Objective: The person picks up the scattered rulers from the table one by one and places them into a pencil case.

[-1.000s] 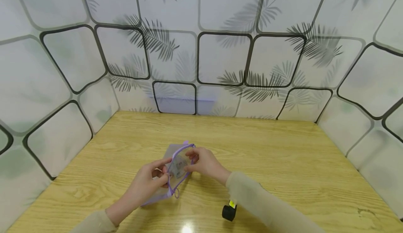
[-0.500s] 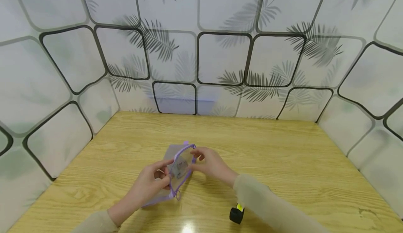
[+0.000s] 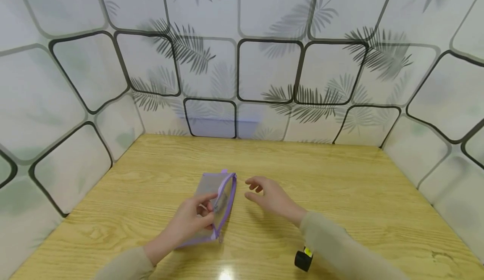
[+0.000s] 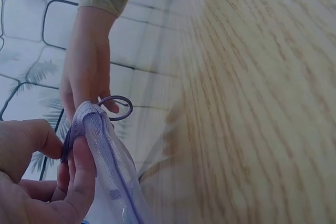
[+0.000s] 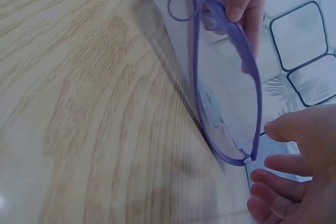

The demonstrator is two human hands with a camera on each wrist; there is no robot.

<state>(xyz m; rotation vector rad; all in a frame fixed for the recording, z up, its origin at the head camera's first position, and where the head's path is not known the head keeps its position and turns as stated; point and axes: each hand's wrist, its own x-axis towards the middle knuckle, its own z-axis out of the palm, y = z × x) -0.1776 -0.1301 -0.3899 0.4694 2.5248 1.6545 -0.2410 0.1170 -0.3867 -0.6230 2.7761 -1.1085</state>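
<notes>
A translucent mesh zipper pouch (image 3: 209, 183) with purple edging lies left of centre on the table, its mouth gaping to the right. My left hand (image 3: 189, 217) pinches the near side of that mouth between thumb and fingers. In the right wrist view the purple zipper rim (image 5: 196, 72) forms a wide loop, with a small ring (image 5: 181, 7) at one end. Something pale with faint markings (image 5: 212, 109) shows inside; its kind is unclear. My right hand (image 3: 274, 196) hovers just right of the pouch, fingers loosely bent and holding nothing.
The wood-grain table (image 3: 340, 179) stretches out to the right and behind the pouch. Patterned curtain-like walls (image 3: 270, 70) with leaf prints border it at the back and both sides. A black device with a yellow mark (image 3: 303, 260) sits beneath my right wrist.
My right hand has drawn out of the pouch's mouth and moved right, holding nothing. My left hand has shifted slightly right with the pouch's edge, and the mouth looks narrower.
</notes>
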